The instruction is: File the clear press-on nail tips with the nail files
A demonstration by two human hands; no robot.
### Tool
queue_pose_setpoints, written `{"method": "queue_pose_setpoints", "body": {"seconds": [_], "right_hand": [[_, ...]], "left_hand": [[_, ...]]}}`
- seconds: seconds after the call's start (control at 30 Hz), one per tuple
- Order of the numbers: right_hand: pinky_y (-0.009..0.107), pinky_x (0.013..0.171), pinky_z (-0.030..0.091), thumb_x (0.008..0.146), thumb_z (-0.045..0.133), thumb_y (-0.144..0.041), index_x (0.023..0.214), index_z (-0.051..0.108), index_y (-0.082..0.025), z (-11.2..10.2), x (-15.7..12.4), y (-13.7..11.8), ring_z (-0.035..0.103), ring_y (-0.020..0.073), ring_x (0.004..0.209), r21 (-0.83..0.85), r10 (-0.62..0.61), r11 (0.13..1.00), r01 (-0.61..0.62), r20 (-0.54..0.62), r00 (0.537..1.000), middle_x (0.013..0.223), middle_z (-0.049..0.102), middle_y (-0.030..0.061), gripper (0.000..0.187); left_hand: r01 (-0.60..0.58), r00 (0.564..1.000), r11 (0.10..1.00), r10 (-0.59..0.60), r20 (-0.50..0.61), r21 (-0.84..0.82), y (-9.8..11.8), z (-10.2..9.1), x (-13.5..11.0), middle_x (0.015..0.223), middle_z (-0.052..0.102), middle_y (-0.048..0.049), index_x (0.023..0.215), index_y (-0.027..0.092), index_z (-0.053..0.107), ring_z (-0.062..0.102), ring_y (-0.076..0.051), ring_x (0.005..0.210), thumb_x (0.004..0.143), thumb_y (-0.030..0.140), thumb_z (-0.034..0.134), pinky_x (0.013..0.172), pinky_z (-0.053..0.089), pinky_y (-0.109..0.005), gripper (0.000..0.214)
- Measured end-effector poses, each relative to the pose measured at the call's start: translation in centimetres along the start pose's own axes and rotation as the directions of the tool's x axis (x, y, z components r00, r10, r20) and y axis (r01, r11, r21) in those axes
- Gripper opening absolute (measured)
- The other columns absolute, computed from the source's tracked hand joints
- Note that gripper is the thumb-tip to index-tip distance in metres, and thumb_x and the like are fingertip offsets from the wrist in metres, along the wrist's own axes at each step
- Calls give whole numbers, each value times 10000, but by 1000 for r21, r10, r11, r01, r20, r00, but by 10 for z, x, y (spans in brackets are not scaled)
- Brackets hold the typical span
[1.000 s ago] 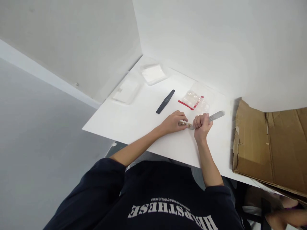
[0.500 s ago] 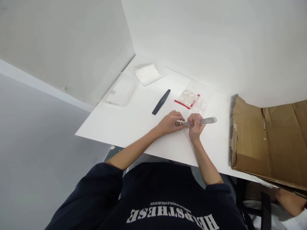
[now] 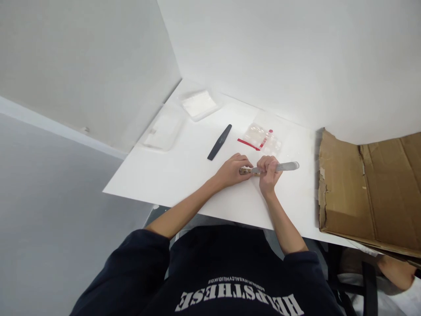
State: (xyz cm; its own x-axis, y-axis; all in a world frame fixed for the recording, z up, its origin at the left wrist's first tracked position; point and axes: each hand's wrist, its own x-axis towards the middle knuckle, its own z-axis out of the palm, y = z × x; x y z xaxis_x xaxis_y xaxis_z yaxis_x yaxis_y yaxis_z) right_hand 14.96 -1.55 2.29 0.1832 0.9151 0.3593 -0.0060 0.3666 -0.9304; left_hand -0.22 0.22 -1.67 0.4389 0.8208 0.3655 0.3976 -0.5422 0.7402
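Observation:
My right hand (image 3: pixel 269 172) is closed round a long, slim grey tool (image 3: pixel 288 166) with a rounded end. The tool lies nearly level, its rounded end sticking out to the right and its other end reaching towards my left hand (image 3: pixel 233 170). That hand is closed by pinching at a small brown, speckled piece (image 3: pixel 245 171), partly hidden by the fingers. Whether this piece belongs to the grey tool, I cannot tell. Both hands are close together above the white table. Beyond them lies a dark nail file (image 3: pixel 219 142), touched by neither hand.
Behind my hands is a clear plastic compartment pack (image 3: pixel 257 134) with red strips. Clear trays, one with white contents (image 3: pixel 199 103) and another (image 3: pixel 162 131), stand at the far left. An opened cardboard box (image 3: pixel 345 188) occupies the right side. Another person's arm (image 3: pixel 397 270) shows at lower right.
The view has shifted slightly. My hands keep the same hold, and the grey tool has hardly moved between them.

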Motion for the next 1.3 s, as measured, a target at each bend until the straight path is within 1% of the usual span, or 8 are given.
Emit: {"method": "queue_pose_setpoints", "body": {"seconds": [0.17,0.3,0.5,0.67,0.87,0.97,1.2,1.3], "right_hand": [[315,513,335,1000,504,-772,656,327,-272,-4,7,1,333,143,510,41,29,999,-27,-46,999,594,249,-65,632],[280,489,344,1025,470,-757,679,257,-263,-31,29,-1,283,125,490,99,58,994,-39,-192,980,591,197,-85,640],[233,413,292,943,489,-864,682,260,-260,-92,62,11,226,89,435,170,185,977,-126,-392,901,542,187,-115,697],[194,383,278,912,524,-859,774,365,-268,-116,70,23,278,78,413,258,293,949,-184,-494,819,535,264,-135,627],[172,368,272,916,593,-742,928,461,-268,-116,68,30,365,71,420,363,390,905,-220,-506,769,588,365,-138,492],[167,365,266,912,616,-704,949,475,-264,-117,68,30,371,66,424,403,418,888,-222,-505,755,602,379,-139,463],[159,357,248,948,603,-621,947,484,-253,-121,70,27,341,57,415,466,459,859,-211,-518,722,592,374,-142,386],[157,357,244,961,600,-596,941,488,-251,-120,69,26,341,59,416,483,473,848,-216,-510,718,587,378,-138,363]], "left_hand": [[18,1000,1000,-18,1,3,1,-1,0,964,733,-69,956,227,757,654,-258,966,889,269,744,889,559,-423,80],[19,1000,999,-19,4,-29,1,-2,-1,1039,734,-85,1025,217,765,662,-259,1006,888,293,768,904,574,-423,157],[66,997,996,-68,-36,-56,2,-9,-3,1103,712,-88,1131,231,759,669,-243,1004,879,397,810,875,600,-399,305],[121,985,993,-120,-126,-5,-2,-18,6,1020,699,-65,1105,230,772,655,-204,888,954,400,703,790,593,-370,238],[138,988,978,-126,-86,154,-13,-32,35,1009,696,-76,1110,219,769,671,-236,959,982,346,613,795,585,-386,239],[118,992,973,-108,-57,197,-17,-31,55,1034,705,-80,1112,218,767,674,-248,986,989,330,600,860,584,-413,236],[0,998,955,-18,58,297,-21,4,116,1112,721,-107,1106,207,763,649,-290,1105,997,252,590,1008,545,-472,210],[-73,991,934,29,130,350,-21,19,138,1124,705,-115,1101,200,769,645,-283,1082,981,154,556,999,543,-464,248]]}}
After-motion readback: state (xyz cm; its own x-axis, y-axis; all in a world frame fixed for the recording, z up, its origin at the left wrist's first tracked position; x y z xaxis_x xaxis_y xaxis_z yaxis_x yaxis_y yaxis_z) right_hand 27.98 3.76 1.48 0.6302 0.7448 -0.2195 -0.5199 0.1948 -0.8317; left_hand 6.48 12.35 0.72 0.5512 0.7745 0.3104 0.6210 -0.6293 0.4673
